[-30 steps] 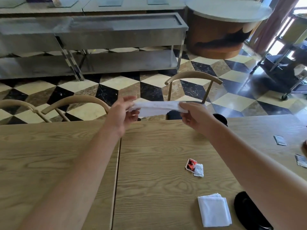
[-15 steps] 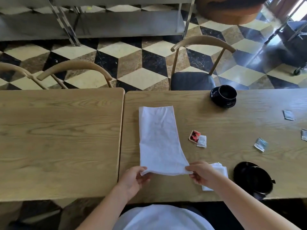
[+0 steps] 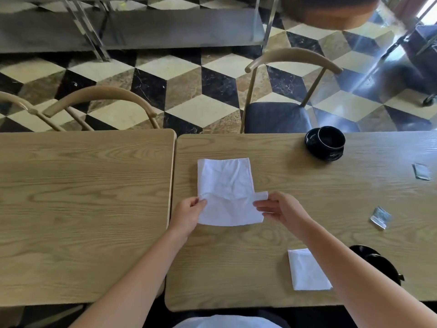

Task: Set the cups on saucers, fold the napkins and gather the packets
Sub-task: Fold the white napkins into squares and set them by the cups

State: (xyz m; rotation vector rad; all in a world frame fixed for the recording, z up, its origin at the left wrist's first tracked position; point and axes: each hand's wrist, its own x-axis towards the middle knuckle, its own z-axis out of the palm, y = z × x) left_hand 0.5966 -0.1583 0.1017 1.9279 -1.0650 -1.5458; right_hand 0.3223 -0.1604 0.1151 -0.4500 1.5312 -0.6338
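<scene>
Head view: mid napkin fold. White napkin (image 3: 226, 185) flat on right wooden table (image 3: 272, 268), near end doubled over. Left hand (image 3: 188, 215) pinches left corner, right hand (image 3: 281, 208) pinches right corner. Next: square edges, press crease. Folded napkin (image 3: 307, 269) near; black cup on saucer (image 3: 325, 143) far; foil packets (image 3: 380, 217) scattered right. Checkered floor, chairs (image 3: 279, 114) beyond

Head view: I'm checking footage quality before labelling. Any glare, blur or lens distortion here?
Head view: wide-angle bending curves the table edge and spreads the forearms; strong glare washes the floor at upper right; the far cup shows small highlights; the napkin and both hands are reasonably sharp, the corners softer.
</scene>
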